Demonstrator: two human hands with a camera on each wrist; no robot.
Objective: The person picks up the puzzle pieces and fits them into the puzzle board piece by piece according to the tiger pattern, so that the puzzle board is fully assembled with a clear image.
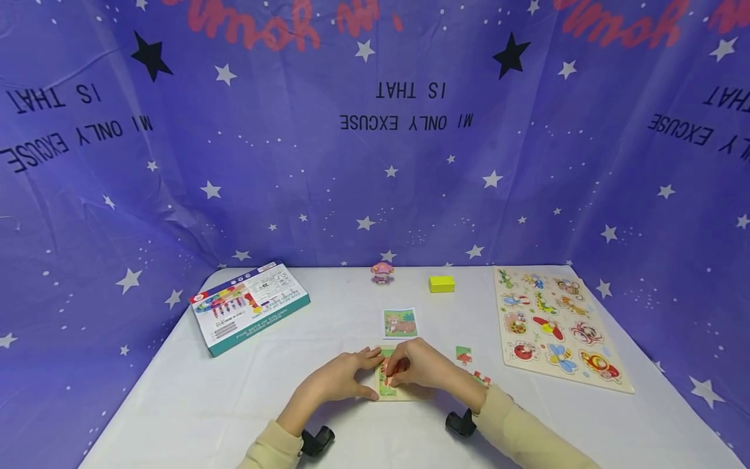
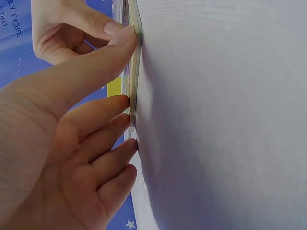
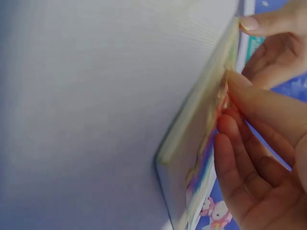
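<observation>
A small wooden jigsaw board [image 1: 417, 393] lies at the front middle of the white table, with green and orange picture pieces along its left part. My left hand [image 1: 340, 378] rests at the board's left side; its thumb touches the near corner and its fairly straight fingers meet the edge farther back. Over the board, my right hand [image 1: 422, 366] pinches an orange-red puzzle piece [image 3: 222, 99] between thumb and fingers, down at the board's surface. Fingers mostly cover that piece. Loose puzzle pieces, one green and orange [image 1: 463, 354] and one red [image 1: 482, 378], lie to the right, the latter partly behind my right wrist.
A picture card [image 1: 400, 323] showing an animal lies just beyond the board. Farther back stand a pink figurine [image 1: 382, 273] and a yellow block [image 1: 442, 284]. A white and teal box [image 1: 250, 306] lies at left, a large insect puzzle board [image 1: 556, 326] at right.
</observation>
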